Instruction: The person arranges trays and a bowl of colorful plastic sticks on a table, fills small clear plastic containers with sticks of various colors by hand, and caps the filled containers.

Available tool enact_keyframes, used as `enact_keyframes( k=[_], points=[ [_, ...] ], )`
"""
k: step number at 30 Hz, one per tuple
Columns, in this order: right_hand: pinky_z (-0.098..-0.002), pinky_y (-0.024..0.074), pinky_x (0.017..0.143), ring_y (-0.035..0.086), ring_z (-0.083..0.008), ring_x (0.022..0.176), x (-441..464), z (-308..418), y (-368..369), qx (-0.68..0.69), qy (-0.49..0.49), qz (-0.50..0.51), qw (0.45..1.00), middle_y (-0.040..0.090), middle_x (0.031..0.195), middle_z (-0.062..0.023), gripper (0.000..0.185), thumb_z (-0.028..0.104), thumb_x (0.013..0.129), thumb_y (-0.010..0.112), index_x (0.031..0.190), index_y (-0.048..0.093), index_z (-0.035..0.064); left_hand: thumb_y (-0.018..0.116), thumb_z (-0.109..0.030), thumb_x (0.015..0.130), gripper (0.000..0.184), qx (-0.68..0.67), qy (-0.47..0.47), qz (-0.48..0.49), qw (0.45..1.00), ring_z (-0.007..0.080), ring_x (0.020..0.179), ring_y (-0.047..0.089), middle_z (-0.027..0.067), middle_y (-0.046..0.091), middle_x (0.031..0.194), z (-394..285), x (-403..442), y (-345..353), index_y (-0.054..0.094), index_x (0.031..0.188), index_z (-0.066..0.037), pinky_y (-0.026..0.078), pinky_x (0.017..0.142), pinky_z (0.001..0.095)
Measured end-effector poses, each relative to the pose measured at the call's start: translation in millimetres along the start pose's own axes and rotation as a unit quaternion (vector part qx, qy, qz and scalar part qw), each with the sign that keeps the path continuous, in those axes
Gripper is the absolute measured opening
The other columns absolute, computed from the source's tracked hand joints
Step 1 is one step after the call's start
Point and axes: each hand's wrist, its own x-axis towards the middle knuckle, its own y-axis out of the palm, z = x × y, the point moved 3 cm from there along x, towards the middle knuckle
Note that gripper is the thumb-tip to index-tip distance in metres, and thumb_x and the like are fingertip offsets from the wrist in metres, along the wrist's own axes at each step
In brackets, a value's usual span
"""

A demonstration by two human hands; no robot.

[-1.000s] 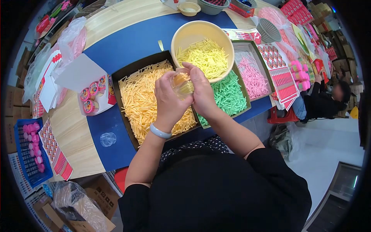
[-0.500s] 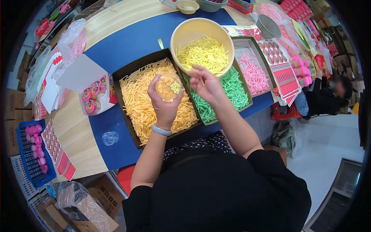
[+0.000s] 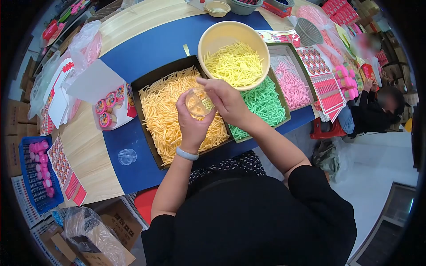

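Observation:
My left hand [image 3: 194, 131] is wrapped round a clear round cup [image 3: 194, 103], tilted so that its open top faces me. Inside the cup, ends of orange sticks and yellow-green sticks show in separate groups. My right hand [image 3: 226, 99] is at the cup's upper right rim, fingers bent and held together; what they pinch, if anything, is hidden. Beneath the cup lies a dark box of short orange sticks [image 3: 162, 119]. Behind my right hand is a cream bowl [image 3: 215, 37] with yellow sticks [image 3: 237, 64]. Green sticks [image 3: 262, 108] fill the box under my right forearm.
Pink sticks [image 3: 290, 84] lie in a box at the right, beside printed sticker sheets [image 3: 317, 73]. A white carton [image 3: 93, 86] with several pink-lidded cups stands left. An empty clear cup [image 3: 127, 156] is on the blue mat [image 3: 117, 137]. Another person [image 3: 377, 108] sits at far right.
My right hand has moved left and down from in front of the yellow sticks to the cup's rim. The left hand has shifted slightly, still holding the cup.

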Motion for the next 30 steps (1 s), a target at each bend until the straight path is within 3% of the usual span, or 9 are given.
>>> enact_keyframes(
  k=[5,8,10,12,15,23,25,28,30],
  points=[
    [-0.0352,0.035,0.092,0.045,-0.0247,0.112,-28,-10,3,-0.317,-0.104,0.073,0.94,0.043,0.127,-0.0132,0.039,0.023,0.082,0.053,0.116,0.047,0.0067,0.074,-0.018,0.063,0.069,0.059,0.008,0.035,0.998,0.0277,0.102,0.045,0.0144,0.044,0.113,35,-11,5,0.035,0.117,-0.002,0.036,0.09,0.0337],
    [-0.0374,0.0315,0.097,0.039,-0.0261,0.116,-49,-38,-16,-0.262,-0.022,0.061,0.963,0.037,0.131,-0.0126,0.051,0.025,0.078,0.057,0.124,0.043,0.0071,0.074,-0.021,0.062,0.068,0.046,-0.053,0.058,0.996,0.0277,0.1,0.045,0.0153,0.045,0.11,74,-28,16,0.037,0.115,0.0,0.035,0.09,0.034],
    [-0.0371,0.0322,0.097,0.042,-0.0264,0.112,-65,-72,-58,-0.315,0.121,0.014,0.941,0.042,0.127,-0.0135,0.048,0.024,0.078,0.057,0.121,0.045,0.0053,0.074,-0.015,0.063,0.069,0.165,-0.096,0.067,0.979,0.0276,0.103,0.047,0.0162,0.044,0.112,98,-41,20,0.036,0.118,0.001,0.037,0.09,0.0324],
    [-0.0367,0.0343,0.094,0.045,-0.0274,0.11,-89,-117,-120,-0.266,0.243,-0.035,0.932,0.046,0.123,-0.0147,0.045,0.021,0.077,0.056,0.118,0.047,0.0037,0.073,-0.014,0.063,0.069,0.122,-0.129,0.077,0.981,0.0281,0.103,0.046,0.017,0.043,0.113,122,-56,28,0.035,0.119,0.001,0.036,0.091,0.0324],
    [-0.0375,0.0404,0.086,0.052,-0.0342,0.095,-158,-205,-210,-0.327,0.385,-0.065,0.861,0.055,0.104,-0.0201,0.041,0.021,0.073,0.057,0.107,0.052,-0.0018,0.071,-0.013,0.065,0.068,0.179,-0.111,0.097,0.973,0.0288,0.103,0.046,0.0175,0.043,0.114,111,-61,39,0.033,0.12,0.001,0.036,0.091,0.0326],
    [-0.0382,0.043,0.083,0.053,-0.0348,0.093,-209,-316,-328,-0.389,0.563,-0.14,0.715,0.056,0.099,-0.023,0.055,0.035,0.065,0.063,0.104,0.053,-0.0035,0.069,-0.009,0.067,0.066,0.217,-0.121,0.089,0.965,0.0291,0.107,0.044,0.0181,0.04,0.117,107,-64,60,0.031,0.121,0.0,0.034,0.093,0.0332],
    [-0.0369,0.0454,0.081,0.056,-0.0322,0.091,-198,-335,-329,-0.361,0.682,-0.209,0.6,0.057,0.099,-0.0204,0.061,0.042,0.062,0.066,0.103,0.054,-0.0015,0.069,-0.009,0.068,0.066,0.223,-0.132,0.07,0.963,0.0293,0.107,0.043,0.0184,0.04,0.118,103,-65,64,0.031,0.121,0.0,0.034,0.093,0.0335],
    [-0.0354,0.0463,0.08,0.058,-0.0303,0.088,-168,-338,-311,-0.409,0.683,-0.187,0.576,0.058,0.099,-0.0189,0.071,0.051,0.057,0.068,0.103,0.055,-0.0007,0.069,-0.009,0.067,0.069,0.223,-0.152,0.056,0.961,0.0298,0.11,0.042,0.0189,0.038,0.12,101,-70,70,0.029,0.123,0.0,0.033,0.095,0.0336],
    [-0.0359,0.0459,0.08,0.058,-0.03,0.087,-151,-344,-297,-0.376,0.678,-0.088,0.625,0.058,0.1,-0.0184,0.074,0.053,0.058,0.069,0.106,0.054,-0.0017,0.07,-0.008,0.067,0.071,0.214,-0.168,0.047,0.961,0.0303,0.112,0.04,0.0193,0.036,0.122,101,-69,72,0.028,0.124,0.0,0.031,0.096,0.0338]
  ],
)
